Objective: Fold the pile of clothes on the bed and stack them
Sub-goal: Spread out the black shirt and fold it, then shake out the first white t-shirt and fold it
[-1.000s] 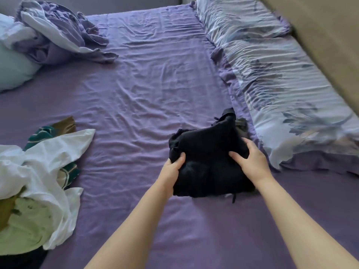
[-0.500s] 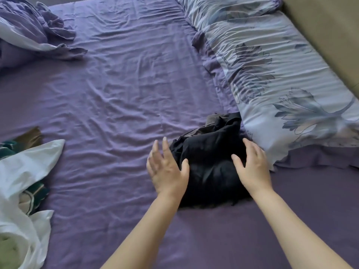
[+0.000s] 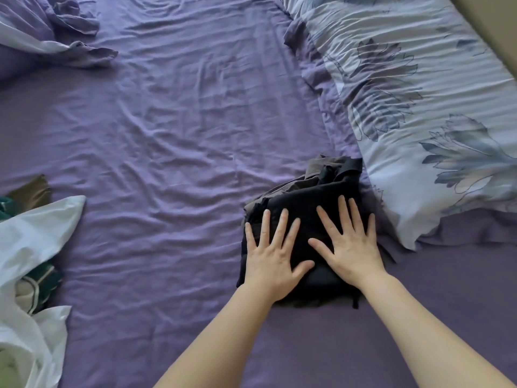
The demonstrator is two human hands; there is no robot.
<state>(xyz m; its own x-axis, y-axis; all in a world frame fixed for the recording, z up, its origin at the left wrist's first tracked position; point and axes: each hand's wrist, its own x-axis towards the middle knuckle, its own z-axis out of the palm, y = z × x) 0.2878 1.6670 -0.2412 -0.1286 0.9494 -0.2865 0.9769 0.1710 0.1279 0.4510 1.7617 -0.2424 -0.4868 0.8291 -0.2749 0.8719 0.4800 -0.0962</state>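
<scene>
A folded black garment (image 3: 306, 204) lies on the purple bed sheet (image 3: 173, 130), on top of a grey-brown folded piece (image 3: 321, 166) that sticks out at its far end. My left hand (image 3: 272, 252) lies flat on the near left part of the black garment with fingers spread straight. Beside it, my right hand (image 3: 348, 242) presses flat on the right part, fingers spread too. A loose pile of unfolded clothes (image 3: 30, 247), white with green and olive pieces, sits at the left edge.
A long floral pillow (image 3: 419, 102) runs along the right side, close to the folded stack. A crumpled purple and white blanket (image 3: 47, 32) lies at the far left corner. A beige wall (image 3: 495, 21) borders the bed on the right.
Both hands moved from the sides of the black garment onto its top and now press flat with spread fingers. The view shifted left and nearer.
</scene>
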